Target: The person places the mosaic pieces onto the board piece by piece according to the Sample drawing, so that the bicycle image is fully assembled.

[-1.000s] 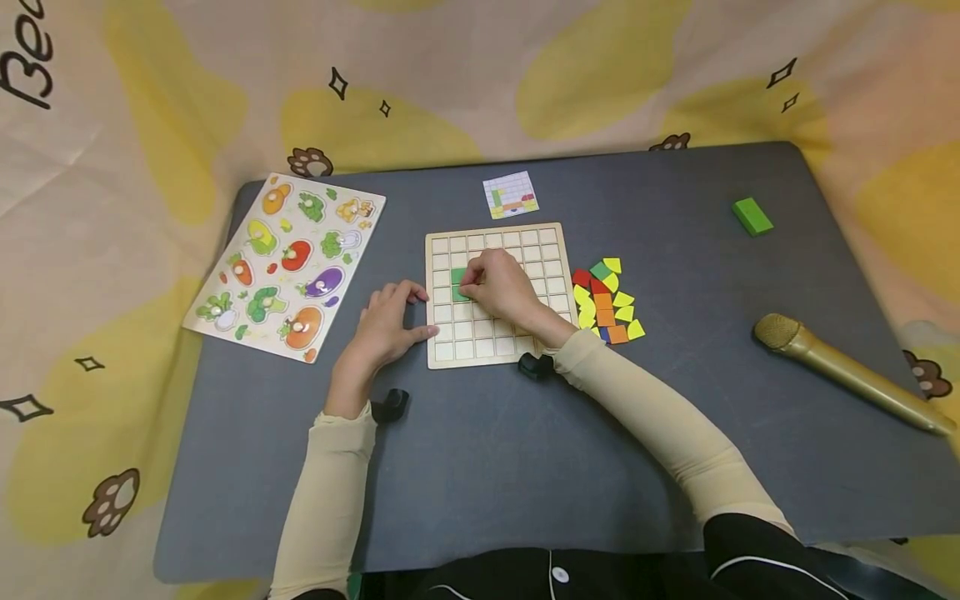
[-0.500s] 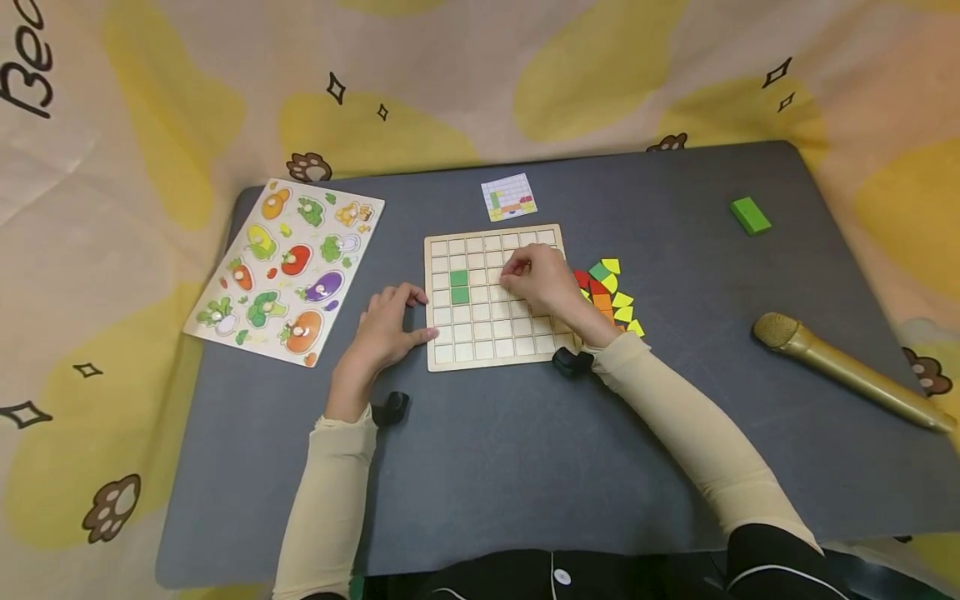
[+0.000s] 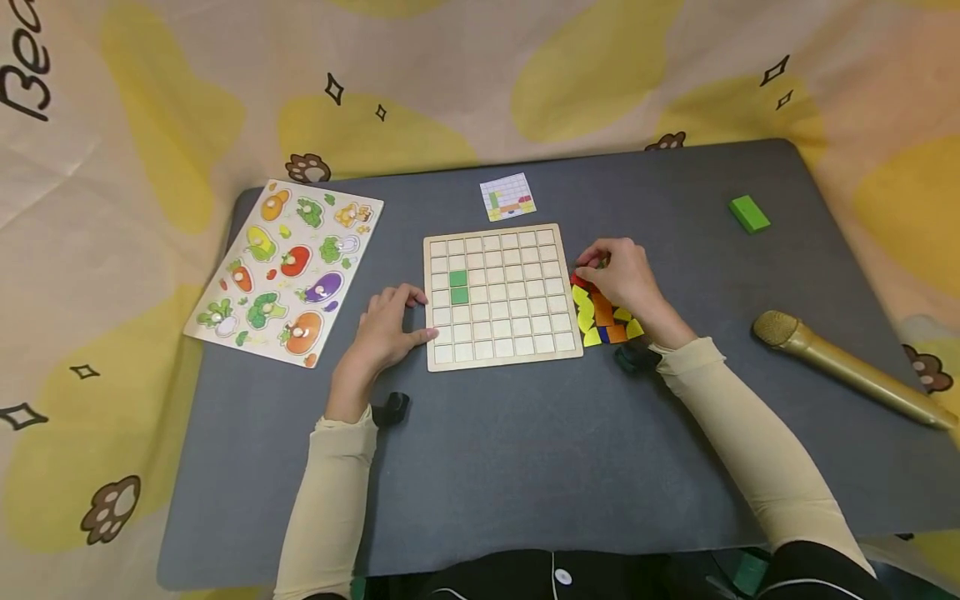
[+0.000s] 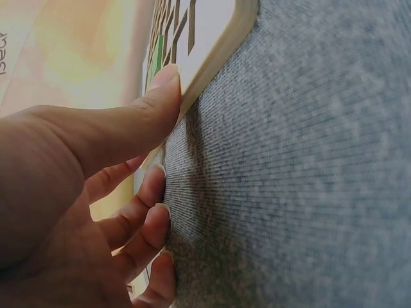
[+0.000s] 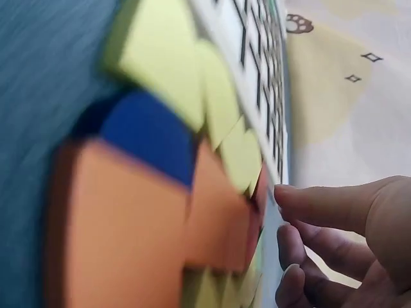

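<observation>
A wooden grid board (image 3: 507, 360) lies mid-table, with two green squares (image 3: 458, 287) seated in neighbouring cells of one column. My left hand (image 3: 388, 323) rests at the board's left edge; in the left wrist view its thumb (image 4: 164, 96) touches the rim, the other fingers loosely bent by the tabletop. My right hand (image 3: 626, 275) is over the far end of the pile of coloured pieces (image 3: 603, 308), just right of the board, fingertips close to a red piece (image 3: 578, 281). In the right wrist view nothing shows between its thumb and fingers. Orange pieces (image 5: 122, 231) and a blue one (image 5: 151, 131) lie nearer that camera.
A small pattern card (image 3: 507, 197) lies beyond the board. To the left is a vegetable knob puzzle (image 3: 288, 267). On the right lie a green block (image 3: 749, 214) and a gold microphone (image 3: 847, 367). A patterned cloth (image 3: 450, 75) hangs behind the grey table (image 3: 480, 467).
My right hand has left the green squares, uncovering them, and moved right across the board to the pile of pieces. My left hand has stayed at the board's left edge.
</observation>
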Demonstrator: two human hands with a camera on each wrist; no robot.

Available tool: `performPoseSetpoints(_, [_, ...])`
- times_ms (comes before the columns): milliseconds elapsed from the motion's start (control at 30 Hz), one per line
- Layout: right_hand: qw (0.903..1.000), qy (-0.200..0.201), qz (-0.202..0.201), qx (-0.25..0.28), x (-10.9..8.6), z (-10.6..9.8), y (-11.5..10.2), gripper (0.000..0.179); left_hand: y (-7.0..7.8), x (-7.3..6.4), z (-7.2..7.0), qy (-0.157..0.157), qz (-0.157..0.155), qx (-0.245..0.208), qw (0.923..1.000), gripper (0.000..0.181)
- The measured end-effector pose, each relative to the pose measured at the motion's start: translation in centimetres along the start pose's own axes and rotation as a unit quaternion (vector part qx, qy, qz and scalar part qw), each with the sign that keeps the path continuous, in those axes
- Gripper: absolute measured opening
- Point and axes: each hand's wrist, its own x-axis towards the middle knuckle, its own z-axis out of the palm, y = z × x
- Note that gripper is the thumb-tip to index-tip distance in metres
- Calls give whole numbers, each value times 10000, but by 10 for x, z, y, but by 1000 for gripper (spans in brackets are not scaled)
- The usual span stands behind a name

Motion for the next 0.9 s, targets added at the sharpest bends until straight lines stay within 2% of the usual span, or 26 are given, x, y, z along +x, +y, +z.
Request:
performPoseSetpoints(333, [9999, -61, 17, -118, -4, -18, 25, 24, -4, 1, 0, -28, 43, -18, 10000, 52])
performPoseSetpoints(700, [9986, -363, 63, -370, 0, -19, 22, 25, -1, 2, -2, -71, 23, 21, 10000, 53])
performPoseSetpoints(800, [9993, -256, -31, -276, 0, -17, 19, 21, -1, 2, -2, -89, 0, 28, 10000, 53])
performPoseSetpoints(900, [9996, 54, -251, -112, 1, -11, 15, 17, -1, 2, -2, -87, -8, 28, 10000, 52])
